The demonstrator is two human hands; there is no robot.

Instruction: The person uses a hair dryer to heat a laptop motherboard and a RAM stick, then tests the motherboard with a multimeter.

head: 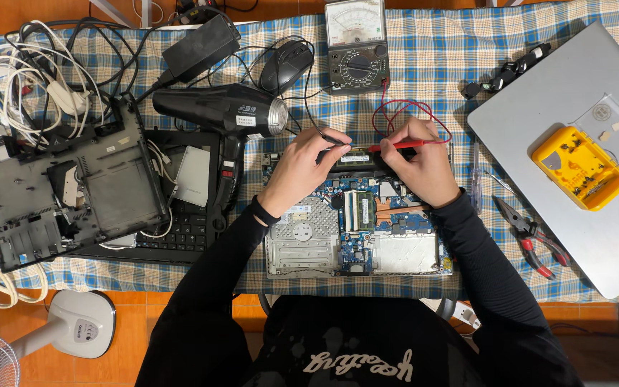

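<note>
Left hand: your left hand (301, 168) is closed around the black test probe (332, 140), pinching it between thumb and fingers, its tip aimed right.
Right hand: your right hand (424, 168) grips the red test probe (394, 146), fingers curled over it.
Probe axis: the red one lies nearly level, long axis left to right, tip pointing left toward the black one; the two tips nearly meet over the far edge of the open laptop base (356, 229).
Leads: red wire (410, 115) loops back to the analog multimeter (356, 46) beyond your hands.
Laptop base: directly below both hands, circuit board exposed, long side across your view.
Left of you: black hair dryer (223, 111), nozzle pointing right; farther out a stripped plastic laptop shell (59, 190) and tangled white cables (23, 79).
Right of you: red-handled pliers (535, 240), a silver laptop lid (574, 150) carrying a yellow parts box (578, 168).
Surface: blue checked tablecloth (431, 64).
Room: orange tiled floor (145, 330), white fan base (84, 322) at lower left.
</note>
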